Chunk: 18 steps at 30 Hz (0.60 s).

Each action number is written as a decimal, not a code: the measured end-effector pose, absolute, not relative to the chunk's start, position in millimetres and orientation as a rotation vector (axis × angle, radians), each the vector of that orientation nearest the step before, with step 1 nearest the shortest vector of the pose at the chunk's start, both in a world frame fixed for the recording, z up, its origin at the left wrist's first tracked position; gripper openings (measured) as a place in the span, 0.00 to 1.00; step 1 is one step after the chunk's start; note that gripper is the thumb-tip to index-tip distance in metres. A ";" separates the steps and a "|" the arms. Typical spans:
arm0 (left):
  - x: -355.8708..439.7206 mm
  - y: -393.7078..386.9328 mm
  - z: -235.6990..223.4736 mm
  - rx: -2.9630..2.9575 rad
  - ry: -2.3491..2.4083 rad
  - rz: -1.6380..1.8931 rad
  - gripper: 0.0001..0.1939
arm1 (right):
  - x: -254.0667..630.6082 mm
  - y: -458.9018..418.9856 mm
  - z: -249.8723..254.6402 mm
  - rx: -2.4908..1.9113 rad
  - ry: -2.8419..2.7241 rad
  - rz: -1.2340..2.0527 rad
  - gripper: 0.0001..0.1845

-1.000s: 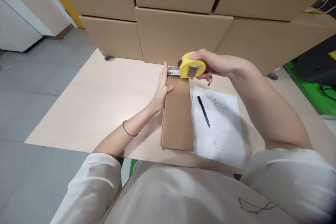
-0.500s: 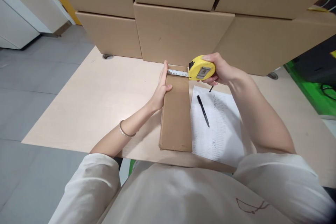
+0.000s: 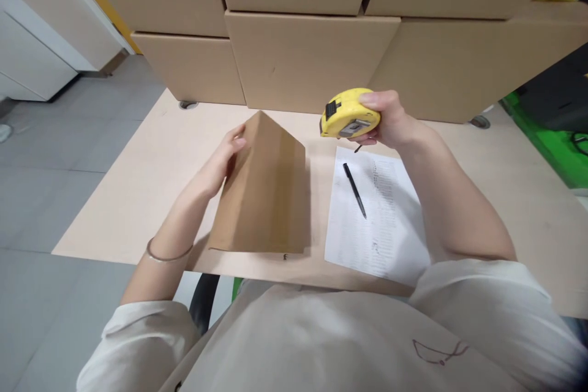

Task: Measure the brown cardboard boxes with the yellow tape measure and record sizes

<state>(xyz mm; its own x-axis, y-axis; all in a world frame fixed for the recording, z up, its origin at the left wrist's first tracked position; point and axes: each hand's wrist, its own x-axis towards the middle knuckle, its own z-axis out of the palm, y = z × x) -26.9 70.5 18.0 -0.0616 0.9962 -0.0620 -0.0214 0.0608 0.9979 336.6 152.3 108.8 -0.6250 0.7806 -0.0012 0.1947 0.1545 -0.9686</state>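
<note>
My left hand [image 3: 223,159] grips the far left edge of a brown cardboard box [image 3: 271,190], its thumb on the near face and its other fingers partly hidden behind. The box is tilted on the table, with a wide face and a narrow side showing. In my right hand [image 3: 388,116] is a yellow tape measure [image 3: 350,113], held above the table to the right of the box and apart from it. No blade shows outside its case. A short dark strap hangs below that hand. Under it lies a printed sheet of paper [image 3: 349,239] with a black pen [image 3: 354,190] on top.
Large cardboard boxes [image 3: 307,61] are stacked along the back of the pale wooden table [image 3: 114,196]. Round cable holes [image 3: 187,105] pierce the tabletop near the stack. Grey floor tiles [image 3: 41,196] show at the left, and a green surface [image 3: 542,144] at the right.
The box has turned from standing narrow side up to tilting leftward, with my left hand moving left along with it. The tape blade has gone back into its case, off the box.
</note>
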 end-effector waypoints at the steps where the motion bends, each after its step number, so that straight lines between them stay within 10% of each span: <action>1: -35.2 64.1 23.3 1.103 1.344 1.135 0.43 | 340.2 150.0 108.6 -0.933 -1.918 1.495 0.33; 6: -42.7 40.3 31.7 1.025 1.356 0.948 0.51 | 361.1 137.0 106.8 -0.960 -1.846 1.529 0.28; 13: 36.1 21.6 13.7 0.859 1.055 1.023 0.31 | 375.3 131.4 94.5 -1.041 -1.762 1.558 0.33; 18: 78.2 25.0 -9.5 0.840 0.912 1.008 0.46 | 351.7 130.8 82.0 -0.975 -1.872 1.594 0.35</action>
<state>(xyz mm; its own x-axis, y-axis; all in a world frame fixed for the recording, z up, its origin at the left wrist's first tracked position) 78.2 25.0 -9.5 0.2566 0.9387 -0.2300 -0.3220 0.3074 0.8954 351.7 130.8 82.0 -0.6241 0.7772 -0.0803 0.2033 0.0623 -0.9771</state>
